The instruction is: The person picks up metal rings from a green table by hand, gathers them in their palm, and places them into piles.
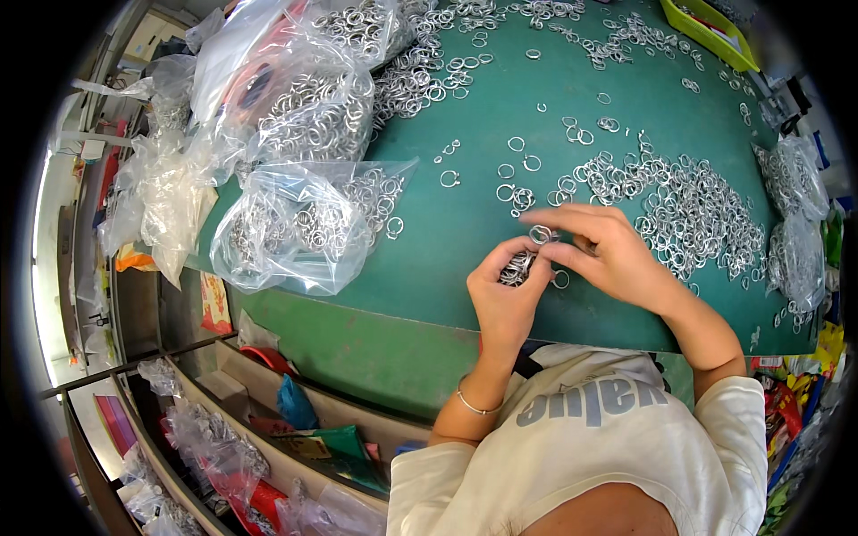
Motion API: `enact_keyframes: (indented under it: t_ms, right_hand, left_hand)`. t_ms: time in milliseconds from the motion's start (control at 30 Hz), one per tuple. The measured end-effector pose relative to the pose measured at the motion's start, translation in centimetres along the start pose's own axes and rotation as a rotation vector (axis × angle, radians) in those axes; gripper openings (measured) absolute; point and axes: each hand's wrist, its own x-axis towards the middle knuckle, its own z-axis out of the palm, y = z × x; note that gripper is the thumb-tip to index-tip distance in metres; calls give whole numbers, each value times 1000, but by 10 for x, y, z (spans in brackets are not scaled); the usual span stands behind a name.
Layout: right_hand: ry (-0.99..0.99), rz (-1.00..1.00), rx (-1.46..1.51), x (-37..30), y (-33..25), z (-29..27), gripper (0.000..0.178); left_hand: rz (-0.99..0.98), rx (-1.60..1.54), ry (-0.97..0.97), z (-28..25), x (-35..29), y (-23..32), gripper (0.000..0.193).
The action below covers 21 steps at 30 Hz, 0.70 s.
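A: What sort of place?

B: Small assembly workshop, prob. a factory floor. Green bench (465, 223) w/ hundreds of loose metal rings (688, 210), more packed in clear plastic bags (299, 228).

A: Anything else?

B: Yellow parts bin (710, 31) at far edge, cluttered shelves (223, 420) w/ bagged stock below the bench.

Bright, even overhead light, soft shadows, glare on plastic, fisheye-bent dark-vignetted edges.

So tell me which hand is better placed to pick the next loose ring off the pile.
Right. The right hand lies beside the loose ring pile, its fingers free apart from one ring. The left hand already has a bunch of rings in its grip.
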Motion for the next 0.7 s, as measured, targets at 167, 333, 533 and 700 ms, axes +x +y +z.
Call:
enact_keyframes:
  t_ms: [167,333,533,700]
  right_hand:
    - [-86,285,452,-3,15,5,14]
    - [-62,380,522,-4,15,2,8]
    - [-43,338,581,-9,13,6,12]
    - [-114,357,597,-9,10,1,13]
  left_hand:
    - [144,100,1,-1,-2,4,7]
    - [283,292,-7,-8,-2,-1,6]
    - [90,42,-74,-7,-1,5,8]
    - [-24,-58,-178,-13,1,5,10]
